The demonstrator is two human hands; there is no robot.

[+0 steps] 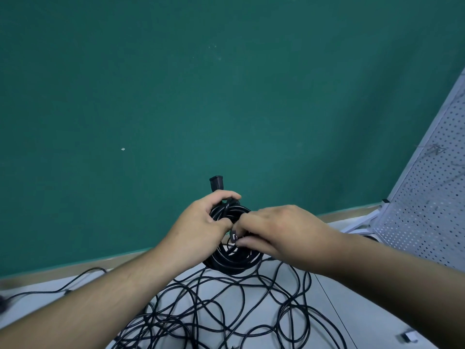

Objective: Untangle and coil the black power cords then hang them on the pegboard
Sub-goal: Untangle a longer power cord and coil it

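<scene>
A coiled black power cord [232, 260] is held upright above the table. My left hand [201, 220] grips the coil's top left, and a black connector end [216, 183] sticks up above its fingers. My right hand [276, 230] pinches the cord's plug end [234, 237] at the middle of the coil. Below, a loose tangle of black cords [226, 313] sprawls over the white table [332, 306]. The white pegboard [432, 197] leans at the right.
A green wall [201, 96] rises right behind the table's far edge. One black cord [73, 280] trails off to the left. A small white and black object [409, 337] lies at the table's near right.
</scene>
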